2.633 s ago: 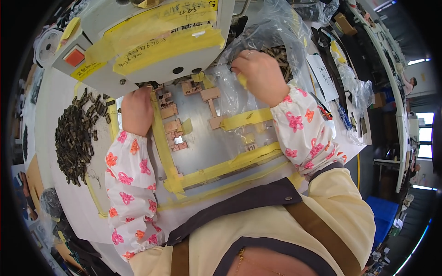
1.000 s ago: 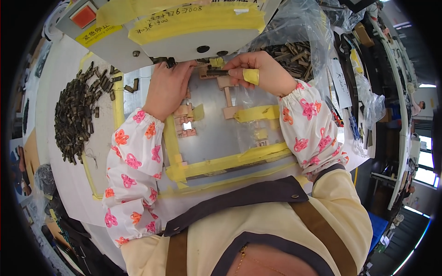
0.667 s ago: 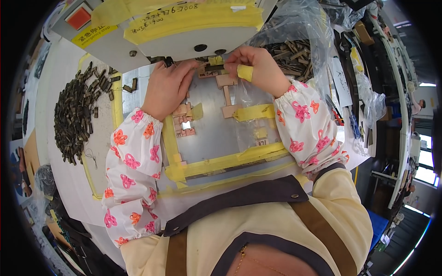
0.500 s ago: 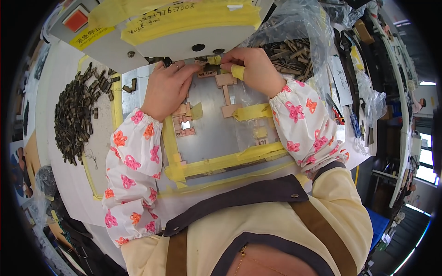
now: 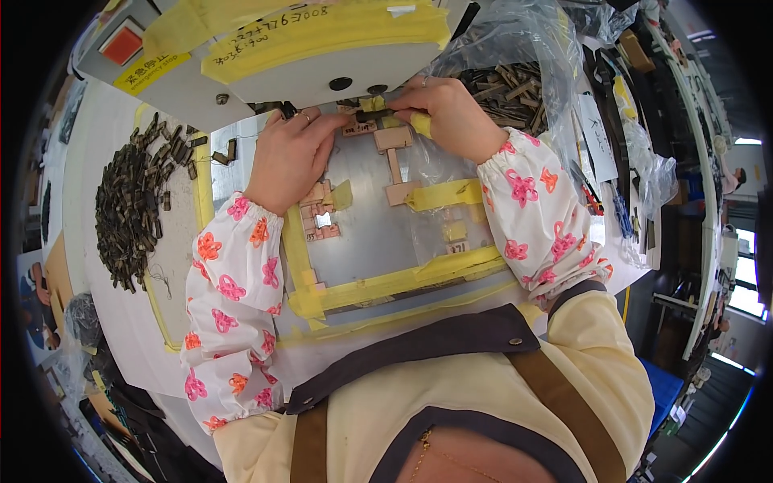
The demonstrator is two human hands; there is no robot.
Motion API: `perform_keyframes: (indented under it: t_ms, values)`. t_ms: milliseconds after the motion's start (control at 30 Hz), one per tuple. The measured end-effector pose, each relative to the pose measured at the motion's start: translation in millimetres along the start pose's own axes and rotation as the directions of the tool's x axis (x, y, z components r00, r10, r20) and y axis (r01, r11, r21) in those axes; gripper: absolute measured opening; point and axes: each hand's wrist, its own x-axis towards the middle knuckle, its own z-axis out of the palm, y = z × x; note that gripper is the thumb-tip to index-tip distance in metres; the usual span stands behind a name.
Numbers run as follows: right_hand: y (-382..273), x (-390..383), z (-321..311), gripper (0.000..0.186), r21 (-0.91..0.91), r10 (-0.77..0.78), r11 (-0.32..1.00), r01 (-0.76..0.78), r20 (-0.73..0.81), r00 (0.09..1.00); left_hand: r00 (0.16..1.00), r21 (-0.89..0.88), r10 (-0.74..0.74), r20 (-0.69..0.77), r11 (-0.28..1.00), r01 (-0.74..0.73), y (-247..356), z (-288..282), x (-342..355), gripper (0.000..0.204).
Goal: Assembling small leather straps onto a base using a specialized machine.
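Just below the machine head, a small dark block lies against a pale wooden stop piece on the grey metal plate. My left hand, with a ring on one finger, reaches in from the left, and its bent fingers close at the block's left end. From the right comes my right hand, closed, thumb and forefinger together at the block's right end; yellow tape wraps its thumb. Both fingertips are partly hidden. Nearer me, a wooden T-shaped jig is fixed on the plate.
Left of the plate lies a heap of dark blocks. Another heap of brown strips sits in a clear plastic bag at the far right. The machine housing overhangs my fingers. Yellow tape edges the plate; stacked wooden pieces stand near my left wrist.
My right hand has shifted slightly right and away from me, showing more of the dark block. My left hand stays almost in place. The whole view has shifted a little.
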Motion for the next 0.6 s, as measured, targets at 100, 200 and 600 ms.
perform_keyframes:
  t_ms: [100,200,600]
  values:
    - [2.6,-0.1,0.4,0.018,-0.010,-0.010,1.000,0.010,-0.008,1.000,1.000,0.008,0.011,0.009,1.000,-0.011,0.4,-0.3,0.9,0.020]
    - [2.6,-0.2,1.6,0.017,-0.018,-0.021,1.000,0.020,-0.016,1.000,1.000,0.007,0.007,0.017,1.000,-0.007,0.4,-1.2,0.4,0.020]
    - [-6.1,2.7,15.0,0.019,-0.044,-0.121,0.992,0.117,-0.092,0.988,0.989,0.121,0.070,0.129,0.989,-0.086,9.0,-3.3,10.0,0.034]
